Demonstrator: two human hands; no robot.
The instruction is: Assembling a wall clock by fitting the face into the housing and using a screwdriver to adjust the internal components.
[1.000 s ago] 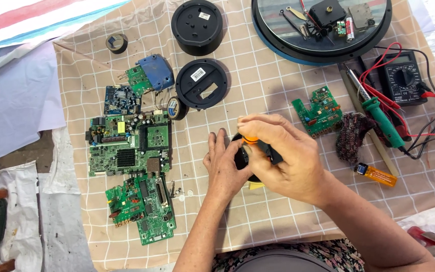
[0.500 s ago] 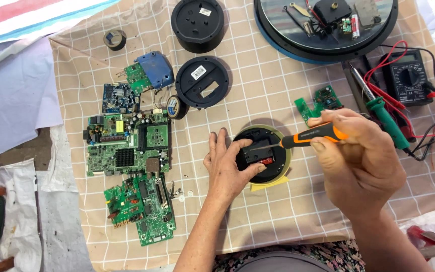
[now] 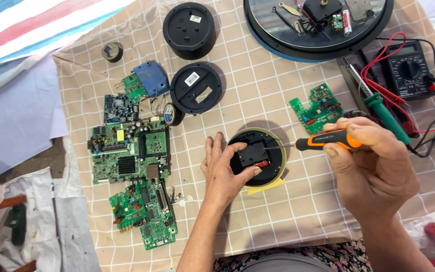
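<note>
**Q:** So how are you keeping that little round clock back [image 3: 258, 157] from spinning while you work on it?

**Me:** Honestly, just my left hand [image 3: 226, 170]. Its fingers [image 3: 212, 151] are spread flat over the left side of it, thumb pressing on the black movement in the middle, nothing gripped, only pinned down. It sits mid-table on the checked cloth [image 3: 258, 95]. My right hand [image 3: 373, 166] is closed round the orange screwdriver [image 3: 328, 139], shaft lying nearly flat, tip coming in from the clock's right edge. Best bet, I reckon, is to keep the tip seated and push lightly, so it doesn't skid into my thumb.

**Q:** Anything crowding you?

**Me:** A bit. Small green circuit board [image 3: 315, 107] sits just behind the driver, and the green-handled soldering iron [image 3: 378, 108] with the multimeter [image 3: 409, 70] leads lies by my right wrist. Bigger green boards [image 3: 129, 153] are stacked well to the left, two black round covers [image 3: 196, 87] further up. My elbow could snag those red leads.
</note>
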